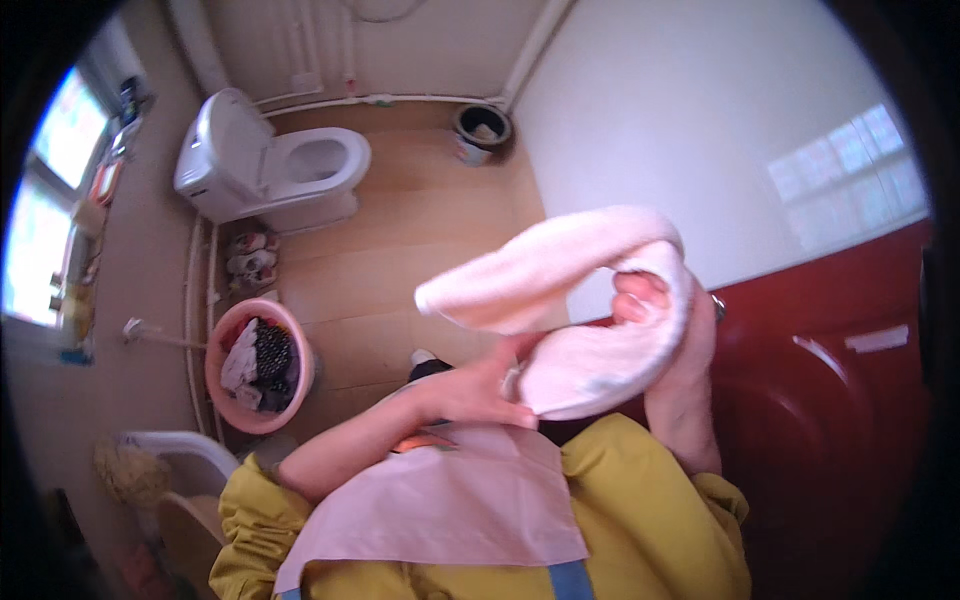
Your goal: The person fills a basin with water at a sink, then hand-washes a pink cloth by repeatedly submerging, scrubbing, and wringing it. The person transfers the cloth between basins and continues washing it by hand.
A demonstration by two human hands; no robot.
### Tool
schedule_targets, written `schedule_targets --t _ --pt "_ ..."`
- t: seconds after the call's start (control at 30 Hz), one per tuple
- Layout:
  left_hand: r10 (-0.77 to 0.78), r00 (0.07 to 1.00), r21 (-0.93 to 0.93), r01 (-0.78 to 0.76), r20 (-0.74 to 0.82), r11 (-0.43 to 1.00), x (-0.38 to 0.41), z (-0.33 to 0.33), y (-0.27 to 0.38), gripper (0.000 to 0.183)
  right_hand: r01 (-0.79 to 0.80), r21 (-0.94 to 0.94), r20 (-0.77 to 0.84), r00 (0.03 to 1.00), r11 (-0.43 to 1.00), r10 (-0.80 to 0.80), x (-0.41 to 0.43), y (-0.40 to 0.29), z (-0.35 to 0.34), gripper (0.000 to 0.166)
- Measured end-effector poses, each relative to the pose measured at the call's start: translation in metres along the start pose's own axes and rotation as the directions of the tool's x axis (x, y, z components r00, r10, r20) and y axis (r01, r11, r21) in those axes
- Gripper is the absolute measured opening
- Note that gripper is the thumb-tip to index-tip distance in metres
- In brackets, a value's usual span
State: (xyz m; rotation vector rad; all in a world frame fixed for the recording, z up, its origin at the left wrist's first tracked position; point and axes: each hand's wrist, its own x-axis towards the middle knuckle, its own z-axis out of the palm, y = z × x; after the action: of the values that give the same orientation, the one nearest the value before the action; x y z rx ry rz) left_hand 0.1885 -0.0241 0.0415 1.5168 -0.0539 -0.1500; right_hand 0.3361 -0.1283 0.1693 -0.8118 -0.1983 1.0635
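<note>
A pale pink towel (600, 367), looped over on itself, is held up in front of my chest. My right hand (694, 322) grips it at the bend, with curled fingertips showing inside the loop. At its lower left end, my left hand (480, 386) has the cloth between thumb and fingers. The other end of the towel hangs out to the left over the floor, touched by neither hand. Part of each palm is hidden by the cloth. Just below lies the pink apron (465, 510) over my yellow sleeves.
A white toilet (315, 161) with raised lid stands at upper left. Near it are shoes (251, 259) on a rack and a pink basin (300, 375) of clothes. A waste bin (480, 135) sits by the far corner. A red door (810, 420) is close on my right.
</note>
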Motion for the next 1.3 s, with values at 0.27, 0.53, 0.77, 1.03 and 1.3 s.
schedule_targets --t 0.27,0.53,0.77,1.03,1.3 --pt "-0.163 0.833 -0.329 -0.025 -0.529 0.944 -0.046 -0.014 -0.037 0.012 0.199 -0.126 0.032 0.98 0.972 -0.196 0.037 0.039 -0.008 0.036" --pt "-0.067 0.662 -0.3 -0.245 -0.747 0.922 -0.107 -0.036 -0.035 0.013 -0.098 -0.507 -0.016 0.994 0.856 0.104 0.06 0.11 -0.018 0.036" --pt "0.154 0.484 0.064 -0.199 -0.861 0.978 -0.172 -0.03 -0.022 0.036 0.331 -0.942 0.302 0.905 -0.05 0.3 0.071 0.183 0.003 0.052" --pt "0.141 0.324 0.174 0.077 -0.936 0.982 -0.252 0.014 -0.035 0.031 0.293 -0.87 0.488 0.389 0.397 0.782 0.049 0.305 0.072 0.045" --pt "0.312 -0.176 0.28 0.183 -0.934 0.942 -0.33 0.076 -0.061 0.06 -0.095 -0.803 0.527 0.348 0.588 0.775 -0.004 0.35 0.154 0.035"
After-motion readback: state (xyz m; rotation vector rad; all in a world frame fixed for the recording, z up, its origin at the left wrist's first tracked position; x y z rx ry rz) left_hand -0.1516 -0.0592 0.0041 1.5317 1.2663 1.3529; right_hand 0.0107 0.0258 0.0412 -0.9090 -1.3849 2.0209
